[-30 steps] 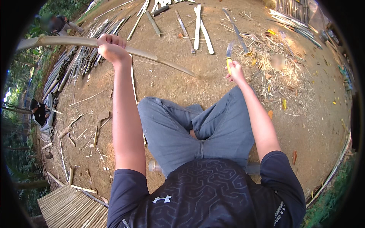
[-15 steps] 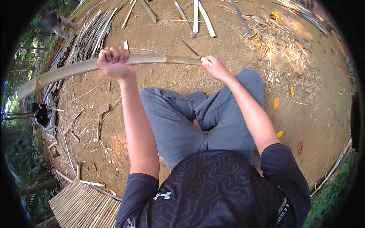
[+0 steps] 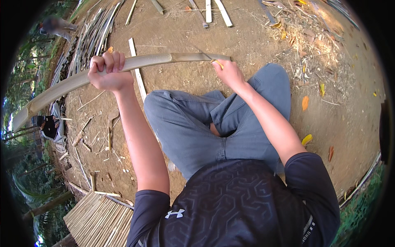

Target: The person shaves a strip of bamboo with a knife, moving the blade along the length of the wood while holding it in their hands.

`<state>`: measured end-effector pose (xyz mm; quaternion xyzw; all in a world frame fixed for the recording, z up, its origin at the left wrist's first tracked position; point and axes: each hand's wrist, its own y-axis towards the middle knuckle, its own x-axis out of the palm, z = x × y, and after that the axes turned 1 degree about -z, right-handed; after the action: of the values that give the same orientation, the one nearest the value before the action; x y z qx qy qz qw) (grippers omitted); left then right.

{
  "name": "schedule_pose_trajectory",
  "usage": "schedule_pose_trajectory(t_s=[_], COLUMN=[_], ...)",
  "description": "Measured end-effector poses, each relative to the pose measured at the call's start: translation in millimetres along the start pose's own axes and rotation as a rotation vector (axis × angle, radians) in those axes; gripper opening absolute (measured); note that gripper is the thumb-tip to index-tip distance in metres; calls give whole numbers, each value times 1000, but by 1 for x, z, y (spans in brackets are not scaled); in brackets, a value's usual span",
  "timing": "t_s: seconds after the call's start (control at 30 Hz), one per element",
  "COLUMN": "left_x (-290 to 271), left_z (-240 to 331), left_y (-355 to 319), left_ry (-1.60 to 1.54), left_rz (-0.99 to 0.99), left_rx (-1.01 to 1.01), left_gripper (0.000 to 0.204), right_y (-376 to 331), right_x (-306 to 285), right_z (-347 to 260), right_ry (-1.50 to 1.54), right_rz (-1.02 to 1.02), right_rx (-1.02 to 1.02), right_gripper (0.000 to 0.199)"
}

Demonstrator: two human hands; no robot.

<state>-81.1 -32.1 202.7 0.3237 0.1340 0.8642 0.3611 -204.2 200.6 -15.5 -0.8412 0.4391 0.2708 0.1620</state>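
A long split bamboo strip (image 3: 150, 59) stretches across in front of my legs, its pale length bowed by the lens. My left hand (image 3: 109, 72) is wrapped round it left of the middle, fingers curled over the top. At the strip's right end, my right hand (image 3: 229, 74) grips the light yellow handle of a knife (image 3: 217, 63). The knife's dark, slim blade lies against the bamboo near that end, pointing up and left. Part of the handle is hidden in my fist.
Bamboo strips lie piled (image 3: 92, 39) at the far left. A narrow pale strip (image 3: 138, 70) lies beside my left knee. A slatted bamboo mat (image 3: 98, 218) is at lower left. A person (image 3: 51, 125) sits at the left; another (image 3: 57, 26) is farther off. Shavings (image 3: 306, 45) litter the ground.
My left hand and the bamboo have shifted left. The knife blade, apart from the strip's top edge before, now lies across its right end. More of the pale strip on the ground shows.
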Motion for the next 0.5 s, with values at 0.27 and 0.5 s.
schedule_pose_trajectory(t_s=[0.27,0.5], left_x=[-2,-17], left_z=[-2,-4], left_y=[4,6], left_ry=[23,34], left_rz=[54,107], left_rx=[3,1], left_gripper=[28,27], right_y=[19,25], right_x=[5,8], right_z=[20,19], right_ry=[-2,-6], right_rz=[-56,-97], right_rx=[93,67], right_gripper=[35,36])
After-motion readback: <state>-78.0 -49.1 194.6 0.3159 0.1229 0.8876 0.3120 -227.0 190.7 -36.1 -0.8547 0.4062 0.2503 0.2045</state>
